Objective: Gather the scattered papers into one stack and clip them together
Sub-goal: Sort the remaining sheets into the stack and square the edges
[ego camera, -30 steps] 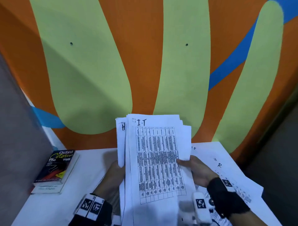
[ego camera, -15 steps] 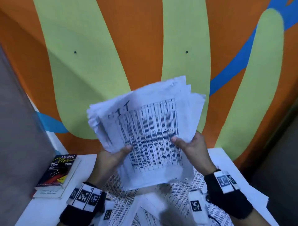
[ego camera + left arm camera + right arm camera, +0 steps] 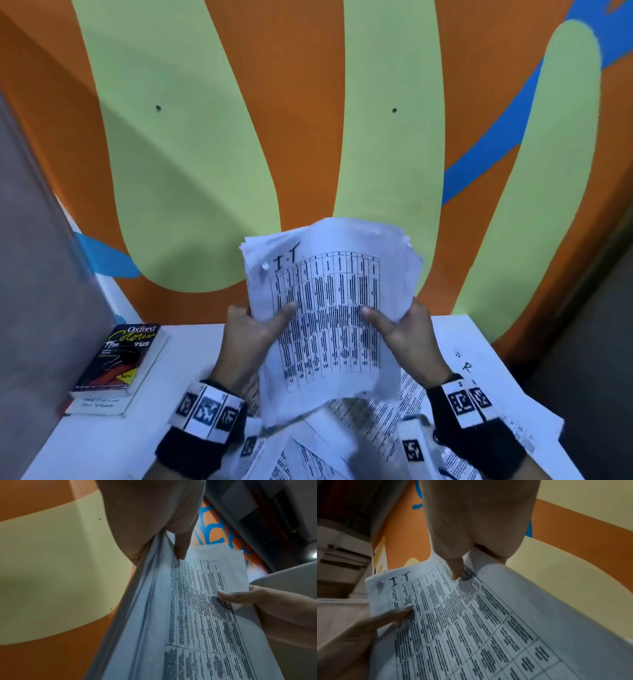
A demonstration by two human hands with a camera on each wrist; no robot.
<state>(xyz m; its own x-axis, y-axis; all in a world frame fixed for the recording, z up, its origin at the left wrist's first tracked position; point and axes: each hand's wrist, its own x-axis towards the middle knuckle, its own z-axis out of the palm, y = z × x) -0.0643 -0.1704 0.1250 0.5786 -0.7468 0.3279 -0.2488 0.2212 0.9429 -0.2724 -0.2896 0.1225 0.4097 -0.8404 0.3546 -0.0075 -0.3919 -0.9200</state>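
Note:
I hold a stack of printed papers [image 3: 329, 308] upright above the white table [image 3: 102, 445], its top sheet a table headed "I.T". My left hand [image 3: 255, 325] grips the stack's left edge, thumb on the front. My right hand [image 3: 399, 327] grips the right edge the same way. The left wrist view shows the sheets' edges [image 3: 145, 601] fanned and uneven under my left thumb [image 3: 181, 547]. In the right wrist view my right thumb [image 3: 457, 569] presses on the top sheet [image 3: 462, 622]. More printed sheets [image 3: 387, 411] lie loose on the table below the stack. A black binder clip [image 3: 113, 359] lies on the book.
An Oxford thesaurus [image 3: 120, 359] sits on another book at the table's left side. A handwritten sheet [image 3: 479, 377] lies at the right, reaching the table edge. The painted orange and green wall [image 3: 308, 137] stands right behind the table. A grey partition [image 3: 34, 274] borders the left.
The stack was lifted off the table and tilted left half a second ago. Now it stands nearly upright again, lower, with its edges more even. Both hands kept their hold.

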